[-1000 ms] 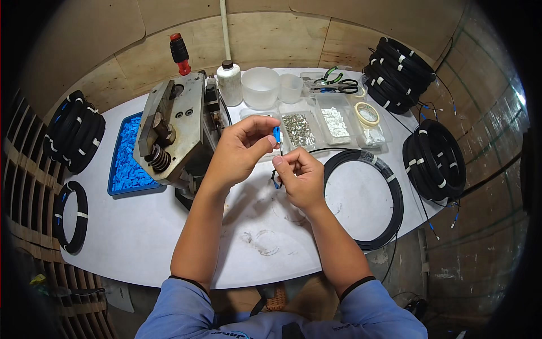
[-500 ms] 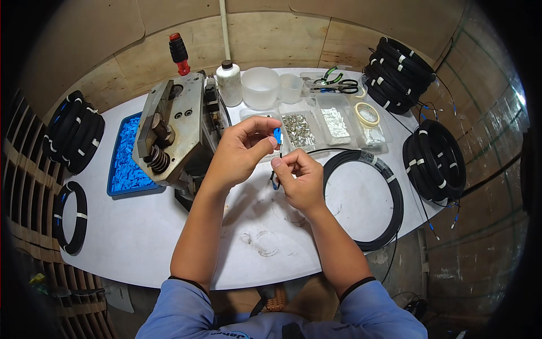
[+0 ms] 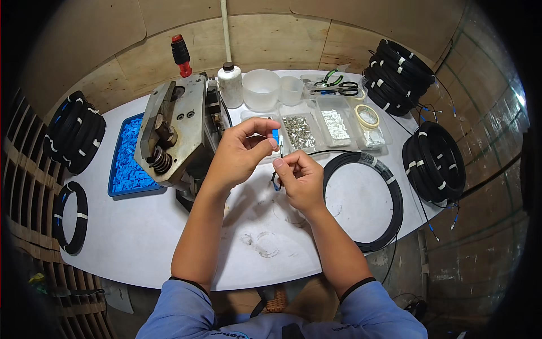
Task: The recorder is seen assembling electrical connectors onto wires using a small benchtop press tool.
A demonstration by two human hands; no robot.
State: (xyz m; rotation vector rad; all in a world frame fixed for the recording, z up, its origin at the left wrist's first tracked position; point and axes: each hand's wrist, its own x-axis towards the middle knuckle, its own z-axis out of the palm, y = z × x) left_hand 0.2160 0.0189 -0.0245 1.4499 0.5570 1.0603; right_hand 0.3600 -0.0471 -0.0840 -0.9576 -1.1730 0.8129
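My left hand [image 3: 234, 158] is closed in a pinch on a small blue plastic sleeve [image 3: 275, 134], which stands upright between thumb and fingers. Just below it, my right hand [image 3: 300, 179] pinches the end of a thin black cable [image 3: 282, 152] that points up toward the sleeve. Whether the cable tip is inside the sleeve, I cannot tell. A short loop with a blue piece hangs under the right fingers. From that hand the cable seems to run to a black cable coil [image 3: 398, 209] lying flat on the right.
A metal press [image 3: 183, 130] stands left of my hands, beside a blue tray [image 3: 116, 194] of blue sleeves. Behind are clear boxes of metal terminals [image 3: 299, 131] and white pieces [image 3: 336, 123], a tape roll [image 3: 367, 116], scissors [image 3: 341, 88] and a bottle [image 3: 230, 85]. Coil stacks [image 3: 400, 76] flank the table.
The blue sleeve has turned slightly in my left fingers and now shows as a straighter upright piece. Both hands keep almost the same place and grip.
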